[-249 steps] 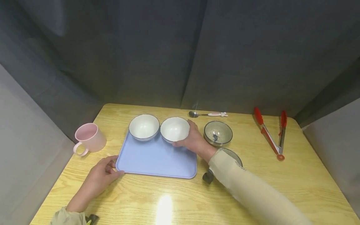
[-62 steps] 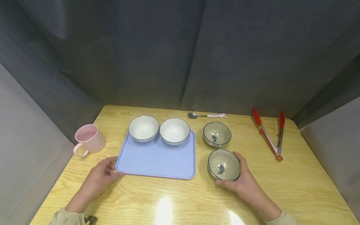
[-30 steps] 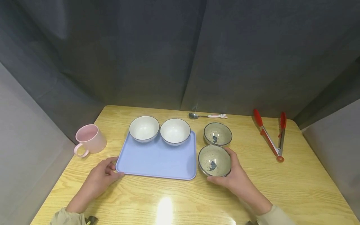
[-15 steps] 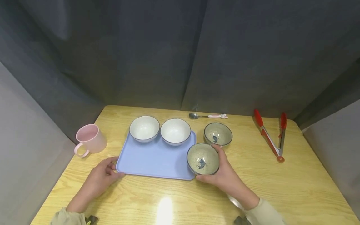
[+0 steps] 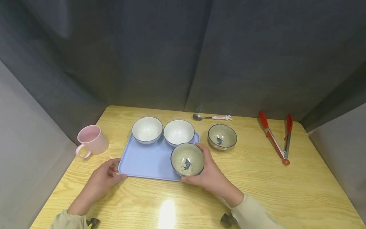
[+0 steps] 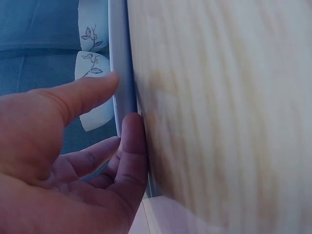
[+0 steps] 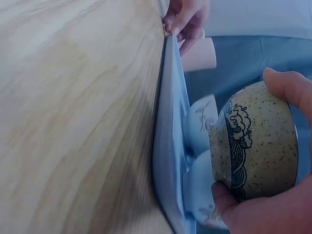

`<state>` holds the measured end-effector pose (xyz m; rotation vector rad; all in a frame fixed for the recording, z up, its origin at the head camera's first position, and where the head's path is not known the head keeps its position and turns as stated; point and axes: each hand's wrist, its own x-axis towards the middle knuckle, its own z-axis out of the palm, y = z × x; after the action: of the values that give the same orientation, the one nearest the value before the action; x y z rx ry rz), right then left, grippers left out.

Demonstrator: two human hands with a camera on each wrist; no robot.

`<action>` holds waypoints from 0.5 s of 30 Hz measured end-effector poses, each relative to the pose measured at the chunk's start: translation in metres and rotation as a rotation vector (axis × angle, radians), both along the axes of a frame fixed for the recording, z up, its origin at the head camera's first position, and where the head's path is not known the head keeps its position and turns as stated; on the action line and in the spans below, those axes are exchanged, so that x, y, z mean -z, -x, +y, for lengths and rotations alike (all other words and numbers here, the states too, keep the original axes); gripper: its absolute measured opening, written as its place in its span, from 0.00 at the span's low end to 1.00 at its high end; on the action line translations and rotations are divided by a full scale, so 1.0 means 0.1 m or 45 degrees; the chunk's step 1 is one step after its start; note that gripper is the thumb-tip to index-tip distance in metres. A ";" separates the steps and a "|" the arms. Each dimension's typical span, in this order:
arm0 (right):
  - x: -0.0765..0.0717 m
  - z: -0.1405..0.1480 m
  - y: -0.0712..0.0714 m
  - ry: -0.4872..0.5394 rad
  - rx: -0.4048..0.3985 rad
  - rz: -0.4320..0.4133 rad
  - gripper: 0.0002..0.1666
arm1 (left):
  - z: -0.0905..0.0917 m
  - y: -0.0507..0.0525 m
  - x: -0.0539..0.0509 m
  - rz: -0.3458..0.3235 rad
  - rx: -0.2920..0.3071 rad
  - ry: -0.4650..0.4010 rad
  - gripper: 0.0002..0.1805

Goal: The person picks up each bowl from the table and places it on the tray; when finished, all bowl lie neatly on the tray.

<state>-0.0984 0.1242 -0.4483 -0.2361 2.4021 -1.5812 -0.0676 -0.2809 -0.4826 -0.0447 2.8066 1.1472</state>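
Observation:
My right hand [image 5: 213, 178] grips a speckled grey-beige bowl [image 5: 187, 159] with a dark fish drawing, over the right part of the blue tray [image 5: 145, 162]. In the right wrist view this bowl [image 7: 263, 141] hangs a little above the tray [image 7: 170, 126], with a gap beneath its foot. My left hand [image 5: 100, 181] holds the tray's front left corner; in the left wrist view its thumb and fingers lie on either side of the rim [image 6: 122, 63]. Two white bowls, one at the left [image 5: 147, 129] and one at the right [image 5: 179, 132], stand side by side along the tray's back.
A second speckled bowl [image 5: 222, 136] stands on the table right of the tray. Behind it lies a spoon [image 5: 212, 117] with a pink and white handle. Red-tipped tongs [image 5: 275, 143] lie spread at the right. A pink mug [image 5: 92, 140] stands at the left. A dark curtain [image 5: 154, 57] closes the back.
My right hand has carried the speckled bowl leftward from the table beside the tray to over the tray. Earlier it let go of the right white bowl. My left hand has stayed at the tray's corner.

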 end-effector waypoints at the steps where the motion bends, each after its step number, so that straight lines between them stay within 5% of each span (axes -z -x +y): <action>1: -0.01 -0.03 0.01 0.008 -0.008 -0.001 0.82 | 0.00 0.00 0.00 0.004 -0.001 -0.002 0.39; 15: 0.01 -0.51 0.09 0.112 -0.108 0.006 0.81 | 0.01 -0.01 0.01 0.033 -0.004 -0.015 0.38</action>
<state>-0.1074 0.0731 -0.4489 -0.3538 2.2963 -1.6515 -0.0663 -0.2803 -0.4832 -0.0330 2.8230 1.1736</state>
